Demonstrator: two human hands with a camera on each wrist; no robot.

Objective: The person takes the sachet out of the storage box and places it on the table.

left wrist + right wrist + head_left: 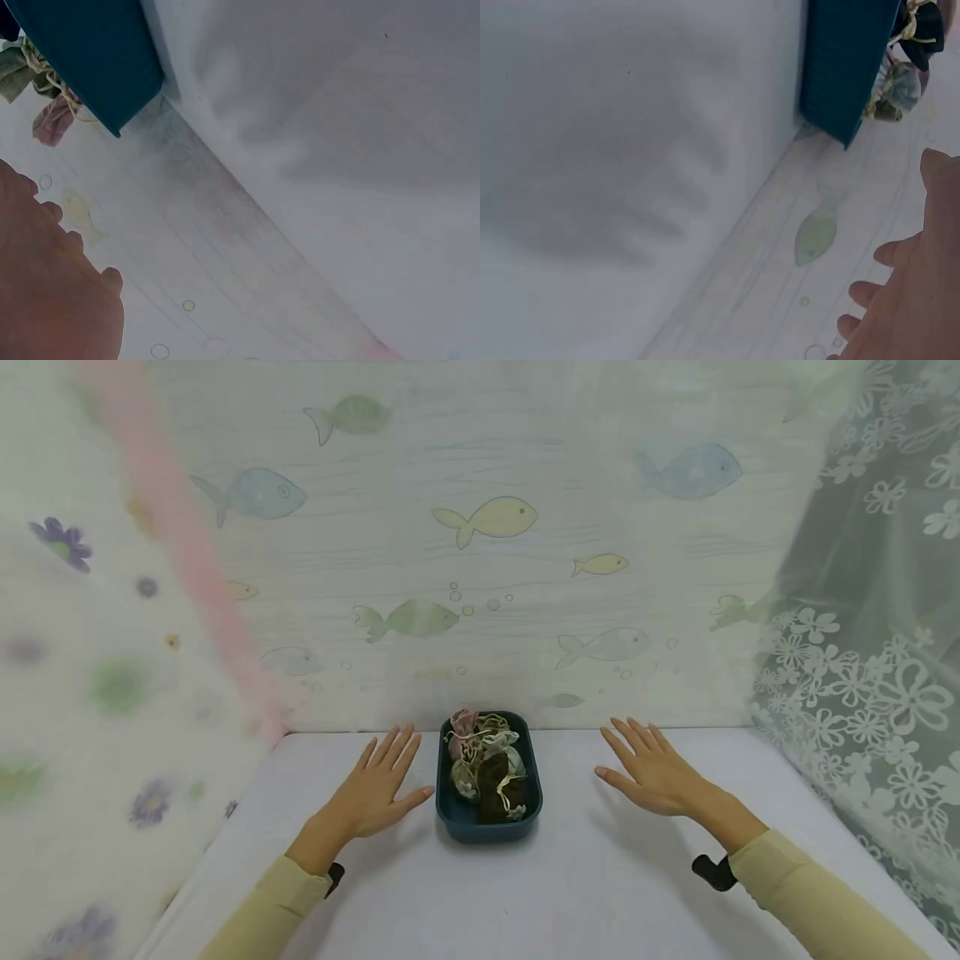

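Note:
A dark blue tray (pixel 446 810) stands on the white table (pixel 525 893) near the back wall, filled with several small drawstring pouches (pixel 487 760) in pink, cream and brown. My left hand (pixel 378 785) lies flat with straight fingers just left of the tray, thumb near its side. On the other side, a short way off, my right hand (pixel 648 768) hovers flat with spread fingers. Neither hand holds anything. The left wrist view shows the tray (pixel 90 52) and part of my left hand (pixel 52 292). In the right wrist view are the tray (pixel 847 60) and my right hand (pixel 911 292).
A wall sheet with fish prints (pixel 487 518) rises right behind the tray. A flowered curtain (pixel 112 693) closes the left side and a lace flower curtain (pixel 870 677) the right. The table's left edge (pixel 202 877) runs diagonally toward me.

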